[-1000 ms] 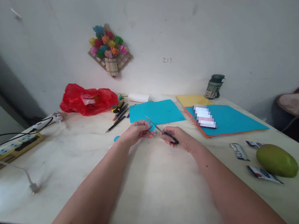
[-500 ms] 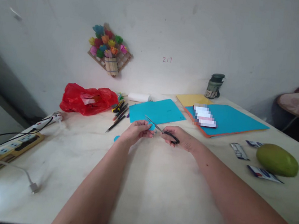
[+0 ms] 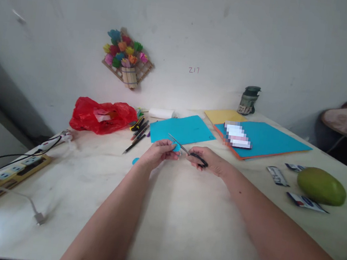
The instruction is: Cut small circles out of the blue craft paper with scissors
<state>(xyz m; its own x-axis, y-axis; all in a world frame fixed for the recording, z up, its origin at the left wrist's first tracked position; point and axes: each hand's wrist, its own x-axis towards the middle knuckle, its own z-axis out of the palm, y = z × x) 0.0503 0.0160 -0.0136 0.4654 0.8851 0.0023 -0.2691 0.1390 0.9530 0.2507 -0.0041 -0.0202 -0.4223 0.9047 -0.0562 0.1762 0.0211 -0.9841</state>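
My left hand (image 3: 159, 151) is closed on a small piece of blue paper (image 3: 176, 147), pinched between thumb and fingers. Black-handled scissors (image 3: 199, 159) are in my right hand (image 3: 208, 159), its fingers wrapped round the handles. The blades point up and left, right beside the blue paper; whether they touch it I cannot tell. Behind both hands lies a larger blue sheet (image 3: 183, 128) with a small circle drawn near its right corner. A small blue paper disc (image 3: 135, 160) rests on the table, partly hidden by my left forearm.
A red plastic bag (image 3: 102, 117) and several pens (image 3: 137, 136) lie at the back left. A power strip (image 3: 17, 167) runs along the left edge. To the right are stacked coloured sheets (image 3: 279, 141) with a phone (image 3: 238, 134), a bottle (image 3: 248, 100), a green fruit (image 3: 321, 186) and small packets (image 3: 278, 175).
Almost nothing differs. Both hands stay in place, and the blue paper piece in my left hand appears very slightly turned beside the scissor blades.
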